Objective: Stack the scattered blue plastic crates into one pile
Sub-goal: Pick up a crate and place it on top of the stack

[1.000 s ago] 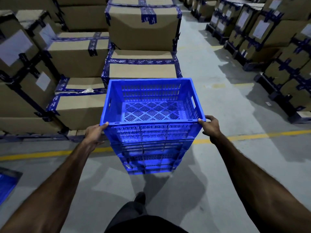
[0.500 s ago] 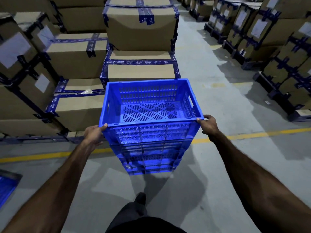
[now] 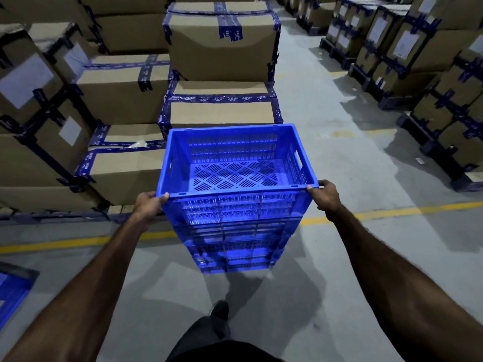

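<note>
Top crate (image 3: 236, 163) gripped at both near corners, left hand (image 3: 149, 205) and right hand (image 3: 325, 195) fingers curled round rim, squaring onto pile (image 3: 235, 246)

Blue slotted crate (image 3: 236, 163), brown boxes (image 3: 222, 48) blue-taped, yellow floor line (image 3: 392, 211).

Nothing is reading clearly. Small white print is repeating along the blue tape (image 3: 222, 98) on the centre cardboard boxes (image 3: 222, 114), too blurred to make out. White labels (image 3: 23, 82) at upper left are showing no legible text.

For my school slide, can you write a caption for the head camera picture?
Both hands, left hand and right hand, grip the top blue slotted plastic crate on a stack beside taped brown cardboard boxes.
</note>
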The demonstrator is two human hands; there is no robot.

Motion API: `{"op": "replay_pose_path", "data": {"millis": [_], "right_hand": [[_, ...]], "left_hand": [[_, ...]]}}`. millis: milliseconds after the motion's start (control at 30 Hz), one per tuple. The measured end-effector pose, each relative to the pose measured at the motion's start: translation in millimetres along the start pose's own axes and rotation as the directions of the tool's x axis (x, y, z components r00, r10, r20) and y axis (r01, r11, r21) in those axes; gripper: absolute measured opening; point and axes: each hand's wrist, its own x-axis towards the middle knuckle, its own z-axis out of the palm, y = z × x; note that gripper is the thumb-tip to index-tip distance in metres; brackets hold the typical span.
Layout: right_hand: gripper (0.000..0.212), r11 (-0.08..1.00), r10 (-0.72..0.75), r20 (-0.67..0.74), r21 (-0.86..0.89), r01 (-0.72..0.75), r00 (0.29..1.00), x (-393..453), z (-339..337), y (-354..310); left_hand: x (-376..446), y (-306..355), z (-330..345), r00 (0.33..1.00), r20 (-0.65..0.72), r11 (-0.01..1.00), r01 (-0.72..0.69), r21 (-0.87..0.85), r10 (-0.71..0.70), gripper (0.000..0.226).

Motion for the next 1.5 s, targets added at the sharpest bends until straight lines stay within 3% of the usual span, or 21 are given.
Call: {"op": "replay_pose_path", "data": {"millis": [133, 400, 567, 700, 800, 867, 967, 1033, 1133, 1200, 1333, 1500], "right_hand": [[0.037, 1.0, -0.029, -0.046, -0.006, 0.028, 0.999, -5.8, 4.0, 5.4], [0.034, 1.0, -0.006, 0.013, 0.02, 0.006, 1.0, -2.0, -4.3, 3.0], [0.04, 0.999, 0.022, 0.059, 0.043, -0.025, 0.998, 0.3, -5.1, -0.2], [0.06, 0.957, -0.144, 0.002, -0.255, 0.14, 0.99, 3.5, -0.8, -12.5], [0.062, 0.789, -0.347, 0.037, -0.529, 0.313, 0.937, -1.2, 12.0, -34.9], [0.06, 0.648, -0.449, 0.136, -0.631, 0.426, 0.883, -7.4, 32.1, -54.8], [0.056, 0.527, -0.46, 0.405, -0.593, 0.609, 0.791, -8.1, 72.6, -76.4], [0.052, 0.554, -0.394, 0.564, -0.484, 0.677, 0.726, -8.4, 97.6, -88.6], [0.06, 0.629, -0.337, 0.655, -0.378, 0.679, 0.677, -10.6, 124.0, -104.5], [0.07, 0.63, -0.284, 0.675, -0.405, 0.663, 0.681, -8.3, 138.9, -107.6], [0.097, 0.494, -0.175, 0.707, -0.539, 0.683, 0.685, -4.8, 157.7, -105.6], [0.089, 0.431, -0.264, 0.766, -0.451, 0.782, 0.587, -3.9, 162.4, -104.4]], "left_hand": [[-0.7, -6.8, -0.4, 1.0, 0.001, 1.0, 0.001, 0.004, -0.001, 0.02], [8.7, -18.7, -4.9, 0.998, -0.033, 0.998, 0.061, 0.003, -0.061, 0.043], [16.5, -14.6, -4.9, 0.996, -0.059, 0.998, 0.06, 0.004, -0.059, 0.035], [29.2, 1.5, -0.5, 0.995, -0.1, 0.998, -0.015, 0.063, 0.021, 0.042], [43.5, 22.9, 5.5, 0.987, -0.144, 0.971, -0.041, 0.237, 0.077, 0.057], [55.8, 40.0, 13.7, 0.966, -0.141, 0.899, -0.141, 0.415, 0.216, 0.066], [75.7, 71.1, 34.2, 0.902, -0.025, 0.661, -0.297, 0.689, 0.432, 0.064], [93.3, 95.5, 53.2, 0.868, 0.084, 0.532, -0.374, 0.759, 0.489, 0.063], [130.1, 125.7, 84.5, 0.812, 0.214, 0.368, -0.459, 0.808, 0.543, 0.064], [154.0, 142.6, 107.3, 0.793, 0.287, 0.31, -0.501, 0.808, 0.537, 0.065], [197.6, 170.6, 151.6, 0.728, 0.426, 0.203, -0.601, 0.773, 0.537, 0.07], [227.1, 193.6, 192.1, 0.748, 0.472, 0.21, -0.612, 0.762, 0.468, 0.089]]}}
